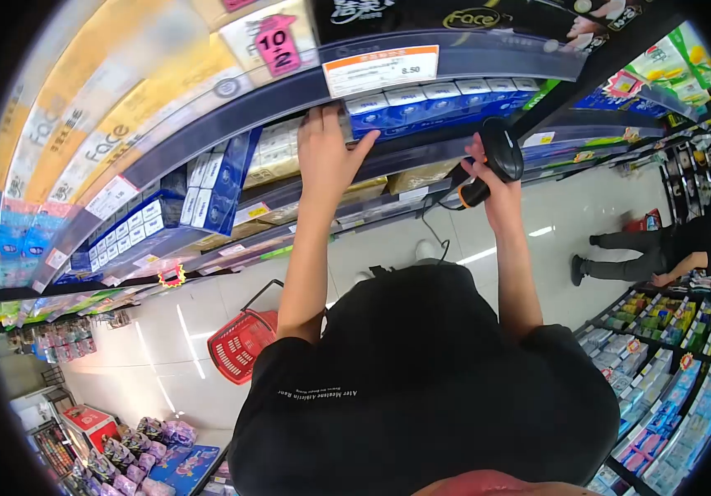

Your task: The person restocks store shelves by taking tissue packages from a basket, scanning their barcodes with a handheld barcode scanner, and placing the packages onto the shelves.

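Note:
My right hand [494,183] grips a black handheld barcode scanner [502,150], its cable hanging below toward the floor. My left hand [326,153] reaches onto a shelf under the price-tag rail, fingers stretched out and thumb spread. Beside the thumb sits a row of blue-and-white tissue packs [430,106]; whether the hand touches them I cannot tell. Pale packs [277,157] lie on its other side, partly behind the wrist. A white price label [381,69] with an orange band, reading 8.50, is fixed to the rail above.
Yellow-and-white tissue packs [136,112] fill the upper shelf. More blue packs [210,186] stand at the left. A red shopping basket [242,345] is on the floor behind my left arm. Another person [686,248] in dark clothes stands in the aisle at the right.

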Motion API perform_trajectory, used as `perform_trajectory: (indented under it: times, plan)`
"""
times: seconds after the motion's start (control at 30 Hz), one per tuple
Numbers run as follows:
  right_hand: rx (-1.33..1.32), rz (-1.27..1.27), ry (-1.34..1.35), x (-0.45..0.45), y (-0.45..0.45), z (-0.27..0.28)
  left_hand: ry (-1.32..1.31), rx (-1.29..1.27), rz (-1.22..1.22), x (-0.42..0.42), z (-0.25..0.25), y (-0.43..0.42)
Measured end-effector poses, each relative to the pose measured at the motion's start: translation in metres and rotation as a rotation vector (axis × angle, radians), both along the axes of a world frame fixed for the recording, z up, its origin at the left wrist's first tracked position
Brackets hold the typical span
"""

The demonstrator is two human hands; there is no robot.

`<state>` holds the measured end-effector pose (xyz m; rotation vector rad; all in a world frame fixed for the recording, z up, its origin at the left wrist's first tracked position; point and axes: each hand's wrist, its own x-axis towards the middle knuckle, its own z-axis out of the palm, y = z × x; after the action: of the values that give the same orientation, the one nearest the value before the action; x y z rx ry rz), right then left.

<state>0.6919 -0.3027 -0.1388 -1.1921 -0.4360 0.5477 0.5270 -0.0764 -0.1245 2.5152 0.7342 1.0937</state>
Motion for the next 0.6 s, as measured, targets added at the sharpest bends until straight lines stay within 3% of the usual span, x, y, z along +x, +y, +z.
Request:
perform_trajectory:
  times: [0.07, 0.13, 0.23, 0.4, 0.5, 0.57, 0.6]
  plan:
    - [-0.017, -0.014, -0.024, 0.008, 0.003, -0.004, 0.008, 0.130, 0.096, 0.003, 0.000, -0.001]
    - [-0.035, -0.039, -0.022, 0.020, 0.007, -0.004, 0.033, 0.042, 0.110, 0.004, 0.007, 0.002]
    - [-0.003, -0.028, 0.051, 0.034, 0.012, -0.004, 0.315, -0.054, 0.107, 0.007, 0.016, 0.013]
    - [0.032, 0.051, 0.085, 0.042, 0.014, -0.002, 0.205, 0.035, -0.030, 0.014, 0.013, 0.024]
    - [0.066, 0.080, 0.082, 0.045, 0.012, -0.004, 0.238, -0.028, -0.046, 0.012, 0.007, 0.026]
    - [0.096, 0.095, 0.125, 0.049, 0.013, -0.008, 0.381, -0.060, -0.056, 0.011, -0.002, 0.036]
    - [0.131, 0.100, 0.153, 0.051, 0.013, -0.010, 0.490, -0.200, -0.056, 0.013, 0.010, 0.036]
